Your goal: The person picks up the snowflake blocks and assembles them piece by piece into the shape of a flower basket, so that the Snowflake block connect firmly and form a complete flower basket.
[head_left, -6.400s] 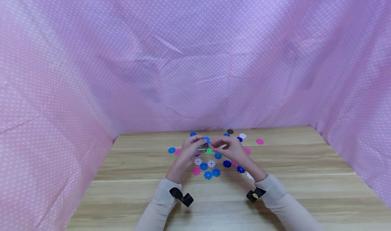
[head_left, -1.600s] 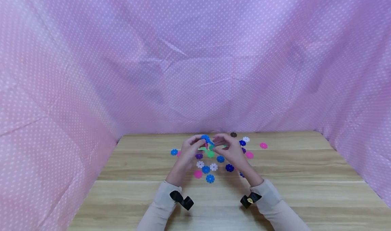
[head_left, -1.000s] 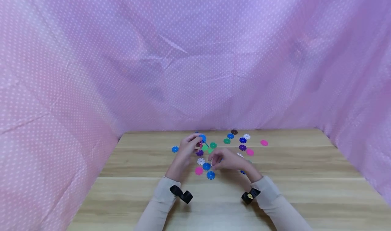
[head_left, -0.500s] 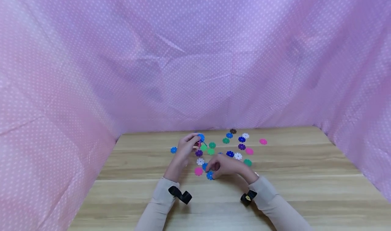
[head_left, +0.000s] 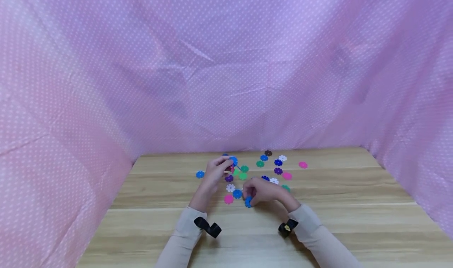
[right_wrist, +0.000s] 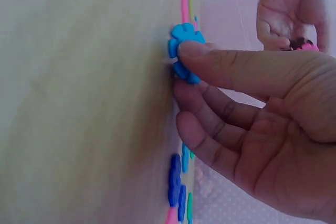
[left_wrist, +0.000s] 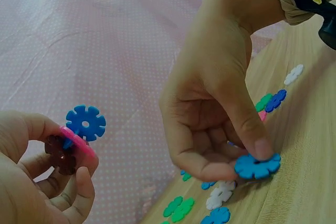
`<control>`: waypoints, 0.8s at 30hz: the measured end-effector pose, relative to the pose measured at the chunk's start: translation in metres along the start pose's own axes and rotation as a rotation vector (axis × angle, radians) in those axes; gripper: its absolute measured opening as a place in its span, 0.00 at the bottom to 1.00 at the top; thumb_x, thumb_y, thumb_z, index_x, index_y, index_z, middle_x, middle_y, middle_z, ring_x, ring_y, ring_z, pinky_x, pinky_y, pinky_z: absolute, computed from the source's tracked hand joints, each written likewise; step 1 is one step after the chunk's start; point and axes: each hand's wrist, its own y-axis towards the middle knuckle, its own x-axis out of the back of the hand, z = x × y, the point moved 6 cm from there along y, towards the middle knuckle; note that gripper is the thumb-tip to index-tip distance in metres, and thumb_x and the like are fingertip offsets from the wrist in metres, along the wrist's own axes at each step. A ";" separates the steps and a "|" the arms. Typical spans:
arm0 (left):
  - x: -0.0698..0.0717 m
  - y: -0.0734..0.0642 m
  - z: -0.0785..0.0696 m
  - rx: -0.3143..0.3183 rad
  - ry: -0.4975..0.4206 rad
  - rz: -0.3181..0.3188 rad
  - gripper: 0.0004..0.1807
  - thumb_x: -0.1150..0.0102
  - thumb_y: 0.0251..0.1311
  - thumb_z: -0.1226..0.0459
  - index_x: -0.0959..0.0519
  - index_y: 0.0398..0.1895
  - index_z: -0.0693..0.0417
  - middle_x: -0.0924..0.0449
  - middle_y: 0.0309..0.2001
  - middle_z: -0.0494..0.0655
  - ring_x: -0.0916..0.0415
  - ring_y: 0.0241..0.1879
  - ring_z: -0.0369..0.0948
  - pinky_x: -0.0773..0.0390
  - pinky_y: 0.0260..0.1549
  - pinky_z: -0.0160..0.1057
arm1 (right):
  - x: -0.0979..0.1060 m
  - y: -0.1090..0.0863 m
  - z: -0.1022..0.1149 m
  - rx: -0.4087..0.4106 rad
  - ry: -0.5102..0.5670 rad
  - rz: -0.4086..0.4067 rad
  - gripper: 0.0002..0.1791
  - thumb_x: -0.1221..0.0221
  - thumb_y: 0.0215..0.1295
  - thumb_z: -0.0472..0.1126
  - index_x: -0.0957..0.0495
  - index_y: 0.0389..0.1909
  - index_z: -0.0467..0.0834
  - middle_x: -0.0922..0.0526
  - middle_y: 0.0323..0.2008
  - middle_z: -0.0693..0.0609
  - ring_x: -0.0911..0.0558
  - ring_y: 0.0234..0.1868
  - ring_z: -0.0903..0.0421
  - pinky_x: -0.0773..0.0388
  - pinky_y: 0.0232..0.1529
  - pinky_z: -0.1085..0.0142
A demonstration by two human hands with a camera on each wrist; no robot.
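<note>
In the left wrist view, my left hand (left_wrist: 37,182) holds a joined cluster of notched plastic discs: a blue disc (left_wrist: 92,124), a pink disc (left_wrist: 80,142) and a brown disc (left_wrist: 59,157). In the head view that hand (head_left: 212,175) hovers over the back of the scattered discs. My right hand (head_left: 263,190) pinches a single light blue disc (head_left: 248,202) low over the table, at the front of the scatter. The right wrist view has the thumb on the face of this disc (right_wrist: 184,32), which is tilted on edge.
More loose flower-shaped discs lie between and behind the hands, among them a green disc (head_left: 260,164), a white disc (head_left: 231,187) and a pink disc (head_left: 229,198). Another pink disc (head_left: 302,165) lies far right. A pink dotted cloth (head_left: 247,83) surrounds the wooden table (head_left: 170,228).
My right hand has left the cluster in the left hand, come down to the front of the scatter and picked up a light blue disc. The left hand keeps the cluster, slightly further left.
</note>
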 end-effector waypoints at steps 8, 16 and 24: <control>-0.005 -0.004 0.003 -0.017 0.000 0.032 0.14 0.41 0.71 0.62 0.17 0.53 0.61 0.17 0.39 0.45 0.20 0.41 0.39 0.16 0.49 0.46 | 0.032 -0.014 -0.006 0.008 -0.016 -0.119 0.08 0.33 0.57 0.24 0.16 0.37 0.37 0.16 0.32 0.48 0.21 0.33 0.62 0.20 0.34 0.71; -0.010 -0.004 0.003 -0.024 0.005 0.032 0.15 0.41 0.71 0.64 0.18 0.54 0.64 0.16 0.38 0.46 0.18 0.36 0.38 0.15 0.50 0.54 | 0.067 -0.025 -0.004 0.050 0.084 -0.395 0.07 0.32 0.61 0.28 0.16 0.40 0.36 0.14 0.37 0.43 0.17 0.37 0.58 0.17 0.38 0.71; -0.014 -0.003 0.003 -0.020 0.006 0.066 0.14 0.41 0.70 0.65 0.19 0.52 0.66 0.16 0.37 0.46 0.18 0.36 0.36 0.14 0.49 0.51 | 0.078 -0.028 0.007 0.081 0.179 -0.530 0.08 0.32 0.63 0.31 0.16 0.41 0.35 0.13 0.39 0.41 0.16 0.38 0.57 0.16 0.40 0.71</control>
